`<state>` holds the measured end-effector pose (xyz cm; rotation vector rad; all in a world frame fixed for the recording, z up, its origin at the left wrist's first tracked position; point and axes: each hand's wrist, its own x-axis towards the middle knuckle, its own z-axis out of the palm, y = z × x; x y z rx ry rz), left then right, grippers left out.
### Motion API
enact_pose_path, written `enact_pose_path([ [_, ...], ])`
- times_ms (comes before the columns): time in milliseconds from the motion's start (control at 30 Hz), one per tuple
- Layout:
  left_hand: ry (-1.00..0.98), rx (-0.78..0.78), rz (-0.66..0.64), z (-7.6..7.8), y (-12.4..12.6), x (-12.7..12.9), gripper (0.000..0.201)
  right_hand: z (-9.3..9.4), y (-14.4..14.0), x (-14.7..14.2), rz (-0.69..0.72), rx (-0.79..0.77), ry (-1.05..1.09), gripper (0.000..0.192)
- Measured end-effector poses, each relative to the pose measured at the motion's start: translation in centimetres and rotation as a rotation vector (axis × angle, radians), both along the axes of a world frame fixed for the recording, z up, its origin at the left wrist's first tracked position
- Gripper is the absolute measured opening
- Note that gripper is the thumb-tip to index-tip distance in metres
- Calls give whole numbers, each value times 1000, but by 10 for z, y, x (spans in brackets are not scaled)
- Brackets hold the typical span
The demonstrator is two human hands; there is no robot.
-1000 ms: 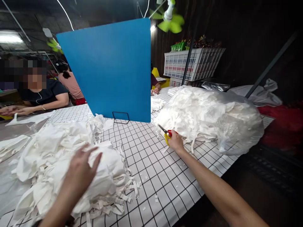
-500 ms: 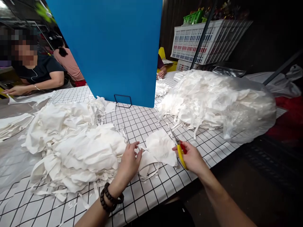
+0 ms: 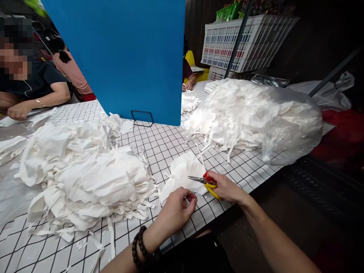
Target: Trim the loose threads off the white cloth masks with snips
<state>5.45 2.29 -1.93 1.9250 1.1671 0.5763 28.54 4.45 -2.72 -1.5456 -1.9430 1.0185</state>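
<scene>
Small white thin-fabric cloth piece (image 3: 182, 165) lay on the white table with black grid lines (image 3: 159, 148), close to the near edge. Mostly flat, lightly creased, outline uneven, a small crumpled strap at its left side. Lower part was hidden behind the left hand (image 3: 178, 210). That hand was half curled, thumb and index tips close together; couldn't tell whether they pinched any fabric. Two-row dark beaded bracelet (image 3: 140, 246) on that wrist.

Right hand (image 3: 226, 186) was wrapped around the handles of metal-bladed scissors with red and yellow grips (image 3: 202, 179). Blades pointed left over the cloth piece, nearly together; couldn't tell if they touched it.

Left of the piece: large loose heap of white cloth (image 3: 99, 180), strap ends fringing it. Right: bulging clear plastic bag (image 3: 295, 146) full of white cloth, toward the table's right end, contents spilling out leftward. Thin straps lay between piece and bag.

Further back, a flat blue panel (image 3: 127, 60) stood upright, black wire holder (image 3: 142, 111) at its foot. White slatted plastic crate (image 3: 227, 47) sat beyond the bag. Person in a dark top (image 3: 52, 74) leaned at the table's far left.
</scene>
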Motion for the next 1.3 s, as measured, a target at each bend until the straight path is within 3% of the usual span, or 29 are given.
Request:
enact_pose_path([
  [133, -67, -80, 99, 4, 0, 13, 31, 13, -2, -3, 6, -63, 156, 6],
  [200, -92, -142, 69, 6, 8, 20, 40, 26, -3, -7, 47, -75, 226, 10],
  [300, -177, -178, -52, 9, 21, 30, 30, 42, -3, -14, 103, -44, 245, 13],
  [367, -254, -194, -58, 8, 28, 35, 24, 45, -2, -17, 71, -13, 269, 12],
  [533, -559, -584, 130, 4, 33, 31, 37, 21, -5, -18, -294, 73, 486, 24],
  [667, -741, -739, 227, 3, 30, 21, 39, -3, -9, -32, -361, -91, 692, 40],
  [833, -584, -556, 320, -8, 29, 14, 39, -11, -3, -53, -329, -148, 924, 38],
  [967, -528, -123, 504, -7, 31, 5, 36, -9, 2, -52, -278, -84, 837, 32],
  [1033, -509, -1, 358, 2, 33, -1, 37, -4, 3, -48, -245, -68, 757, 29],
  [1133, -362, -111, 33, 19, 39, -7, 36, 7, 3, -43, -199, -38, 636, 25],
  [1300, -172, -199, -33, 29, 53, -8, 32, 20, 1, -43, -164, -19, 550, 26],
])
